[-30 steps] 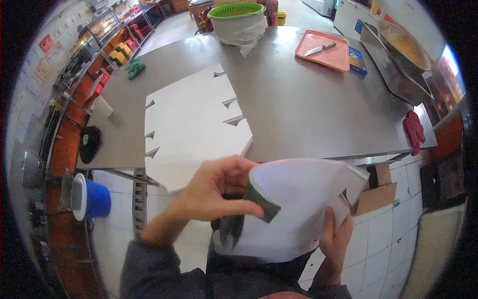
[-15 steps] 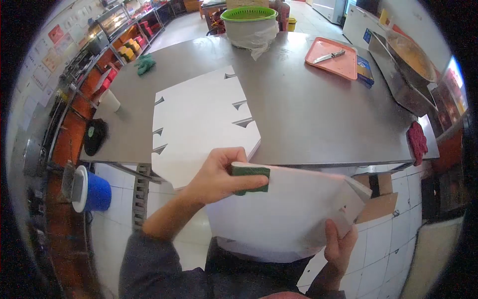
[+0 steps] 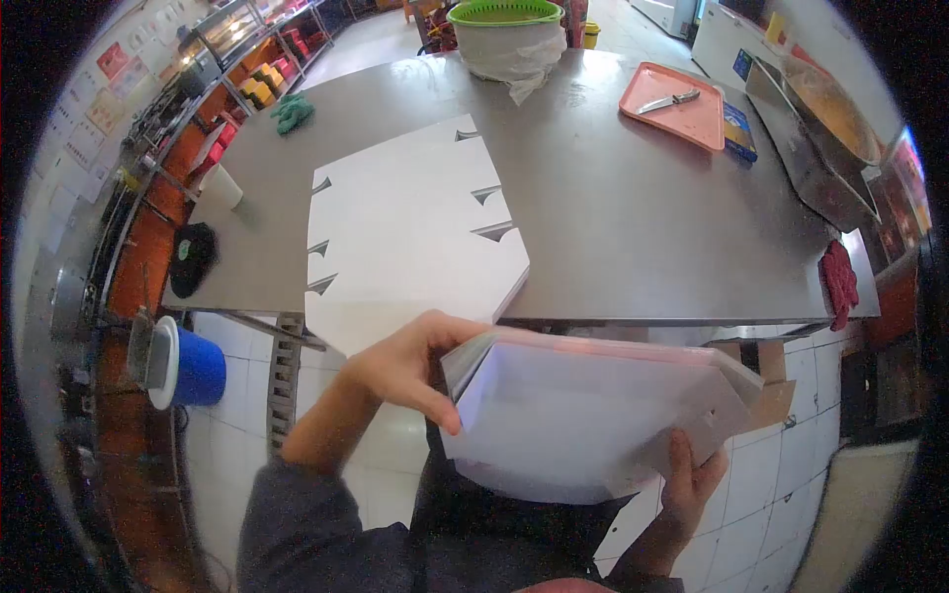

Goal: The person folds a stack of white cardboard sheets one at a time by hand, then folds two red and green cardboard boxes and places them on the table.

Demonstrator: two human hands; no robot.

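Note:
Between my two hands, in front of the table's near edge, is a partly folded white sheet [image 3: 563, 415] with raised flaps at both ends. My left hand [image 3: 410, 366] holds its left end, thumb on the near face. At the right end, my right hand [image 3: 692, 474] grips the corner by the grey-white flap. A stack of flat white die-cut sheets [image 3: 410, 227] with notched sides lies on the metal table just beyond my left hand, its near end over the edge.
On the metal table [image 3: 633, 247] are a pink tray [image 3: 692, 124] with a knife, a green-rimmed basket [image 3: 509, 44], a white cup [image 3: 220, 188], a green glove [image 3: 293, 114], a black item [image 3: 193, 259] and a red cloth [image 3: 838, 285]. A blue bucket [image 3: 201, 368] stands lower left.
The left end of the held sheet has folded up into a flap. The dark green piece under my left fingers is no longer visible. The view has shifted slightly.

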